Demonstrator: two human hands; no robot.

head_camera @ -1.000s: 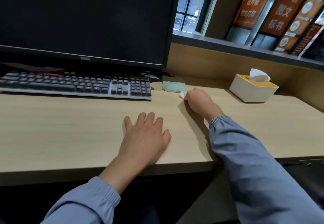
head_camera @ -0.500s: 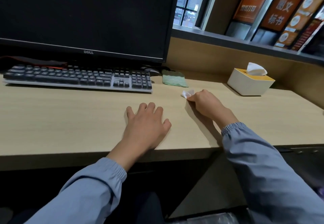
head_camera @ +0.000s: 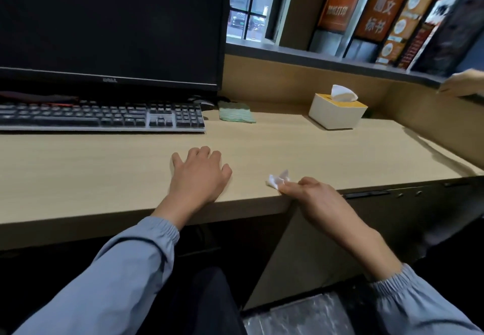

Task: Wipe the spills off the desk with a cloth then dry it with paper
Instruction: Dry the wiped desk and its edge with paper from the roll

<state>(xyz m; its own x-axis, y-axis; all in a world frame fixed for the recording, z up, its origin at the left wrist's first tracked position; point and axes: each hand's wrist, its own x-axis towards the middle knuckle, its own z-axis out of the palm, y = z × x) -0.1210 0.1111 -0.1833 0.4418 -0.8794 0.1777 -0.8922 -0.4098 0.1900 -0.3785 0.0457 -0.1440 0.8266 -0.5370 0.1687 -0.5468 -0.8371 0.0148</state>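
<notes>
Paper wad [head_camera: 277,179]: small, white, crumpled, down at desk [head_camera: 104,172] surface nr front edge, R of centre. R hand [head_camera: 317,198] pinches its near end betw thumb + forefinger. Other fingers loosely curled behind, wrist hangs off the edge. L hand [head_camera: 199,177] lies palm down on desk, beside the wad to its L, not touching it. Fingers close together, thumb out to side, holds nothing.

Handling, my est.: v. light, soft, no stiffness. Crushes + tears easily, prob. weaker once damp. Pinch is fine for carrying. For drying, better pressed flat under fingertips so more of it meets the wood. Unlikely to slip, but may shred if dragged hard.

Cloth [head_camera: 236,115]: green, folded, at back of desk betw keyboard [head_camera: 99,118] and tissue box [head_camera: 336,114], well apart from both hands. Looks soft, limp, heavier than paper. Take by an edge or bunch it.

Count: paper wad ×1; cloth ×1; tissue box ×1, w/ 1 sheet poking up; keyboard ×1; monitor [head_camera: 110,25] ×1. Wet patches on desk: can't make any out.
</notes>
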